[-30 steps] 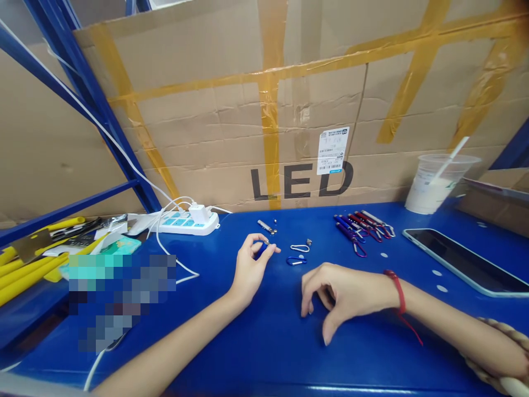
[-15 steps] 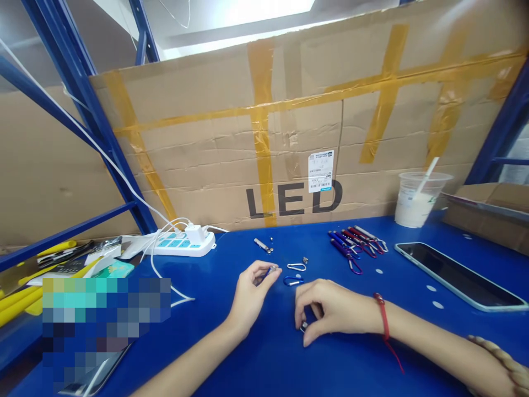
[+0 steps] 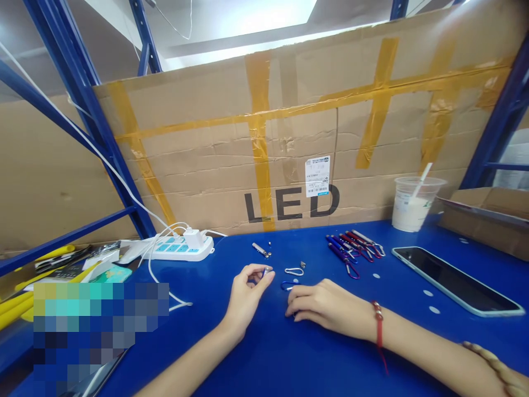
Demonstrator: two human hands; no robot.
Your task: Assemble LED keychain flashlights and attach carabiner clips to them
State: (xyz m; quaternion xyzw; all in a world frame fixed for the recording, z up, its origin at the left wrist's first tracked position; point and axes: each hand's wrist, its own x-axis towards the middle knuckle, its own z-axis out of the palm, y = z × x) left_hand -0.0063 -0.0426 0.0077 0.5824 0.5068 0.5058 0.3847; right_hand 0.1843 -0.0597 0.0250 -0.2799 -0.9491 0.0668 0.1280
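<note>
My left hand (image 3: 248, 292) is closed in a pinch around a small blue tube with a silver end (image 3: 266, 271), most of it covered by my fingers. To its right, low over the blue table, my right hand (image 3: 324, 306) has its fingers curled together; what they hold is almost wholly hidden. Just behind its fingertips lies a blue carabiner (image 3: 288, 286), partly covered by the hand. Beyond that rest a silver carabiner (image 3: 294, 272) and a small metal piece (image 3: 303, 264). A silver tube (image 3: 260, 249) lies further back, with tiny round parts (image 3: 268, 255) beside it.
Several slim penlights with carabiners (image 3: 351, 248) lie at the back right, near a phone (image 3: 457, 281) and a drink cup (image 3: 413, 207). A power strip (image 3: 182, 248) with white cables stands at the back left. A cardboard sheet (image 3: 206, 165) closes off the rear.
My right hand has turned and moved slightly left and up, and the small silver-and-black piece at its fingertips is now mostly hidden. My left hand keeps its pinch. The view has shifted a little.
</note>
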